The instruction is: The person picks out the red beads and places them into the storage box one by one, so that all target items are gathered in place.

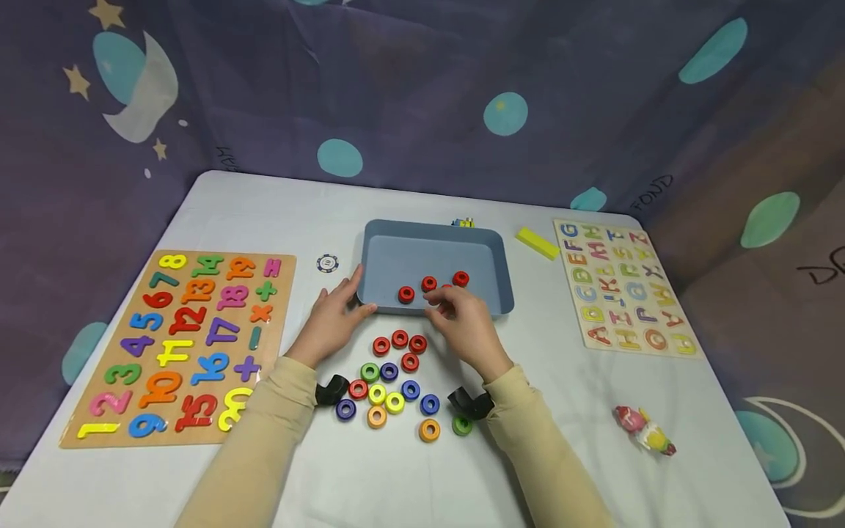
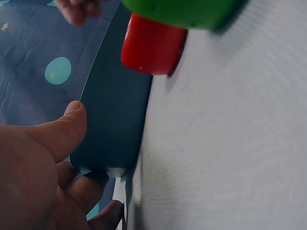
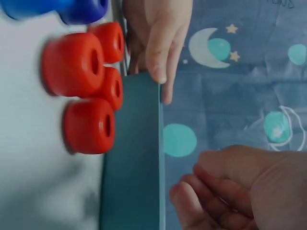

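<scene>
A shallow blue-grey tray [image 1: 429, 249] has several red rings [image 1: 405, 295] in its front half; one is partly hidden by the right fingers. My left hand [image 1: 328, 324] holds the tray's front left corner, its thumb [image 2: 72, 129] on the rim and other fingers around the side. My right hand [image 1: 467, 328] hovers over the tray's front edge, fingers loosely bent. Nothing shows between its thumb and fingers in the right wrist view. Before the tray, loose rings lie on the white table: red [image 1: 399, 338], green [image 1: 370, 372], blue [image 1: 430, 404], purple [image 1: 346, 410], yellow [image 1: 394, 402] and orange [image 1: 429, 430].
A number board [image 1: 178, 348] lies left and a letter board [image 1: 627, 290] right. A poker chip [image 1: 327, 263] sits left of the tray, a yellow block [image 1: 538, 243] to its right. A small toy [image 1: 463, 222] is behind it; a figurine [image 1: 645, 430] lies front right.
</scene>
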`<state>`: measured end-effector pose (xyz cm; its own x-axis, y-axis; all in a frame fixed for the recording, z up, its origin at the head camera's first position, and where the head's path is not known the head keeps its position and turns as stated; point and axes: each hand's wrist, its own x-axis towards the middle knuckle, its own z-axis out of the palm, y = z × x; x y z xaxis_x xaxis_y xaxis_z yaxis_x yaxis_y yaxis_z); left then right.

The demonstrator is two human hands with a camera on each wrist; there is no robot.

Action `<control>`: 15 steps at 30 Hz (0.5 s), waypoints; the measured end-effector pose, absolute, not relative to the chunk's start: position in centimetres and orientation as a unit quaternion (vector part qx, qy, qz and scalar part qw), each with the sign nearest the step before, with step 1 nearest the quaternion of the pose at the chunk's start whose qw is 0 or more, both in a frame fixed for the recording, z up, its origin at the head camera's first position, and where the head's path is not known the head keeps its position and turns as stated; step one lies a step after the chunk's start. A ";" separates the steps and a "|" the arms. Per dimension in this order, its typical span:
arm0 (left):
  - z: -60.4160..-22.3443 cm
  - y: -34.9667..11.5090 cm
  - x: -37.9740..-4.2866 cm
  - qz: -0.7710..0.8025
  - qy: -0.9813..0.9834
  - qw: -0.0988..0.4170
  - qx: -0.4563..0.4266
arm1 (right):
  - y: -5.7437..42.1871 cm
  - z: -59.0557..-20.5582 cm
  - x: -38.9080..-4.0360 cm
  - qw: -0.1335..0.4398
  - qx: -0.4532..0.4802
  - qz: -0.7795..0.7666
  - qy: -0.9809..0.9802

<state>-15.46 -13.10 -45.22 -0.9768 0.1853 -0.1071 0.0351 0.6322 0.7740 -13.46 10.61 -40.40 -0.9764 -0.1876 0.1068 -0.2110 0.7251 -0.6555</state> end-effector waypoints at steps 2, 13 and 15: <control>-45.1 -13.1 -15.5 0.425 0.899 0.088 0.063 | 11.0 -40.7 -12.7 0.006 0.112 0.360 -0.926; -45.3 -13.3 -15.6 0.428 0.898 0.089 0.053 | 11.3 -43.0 -10.8 -0.074 0.153 0.349 -0.922; -45.3 -13.1 -15.6 0.429 0.897 0.093 0.055 | 11.5 -43.2 -10.8 -0.081 0.151 0.350 -0.921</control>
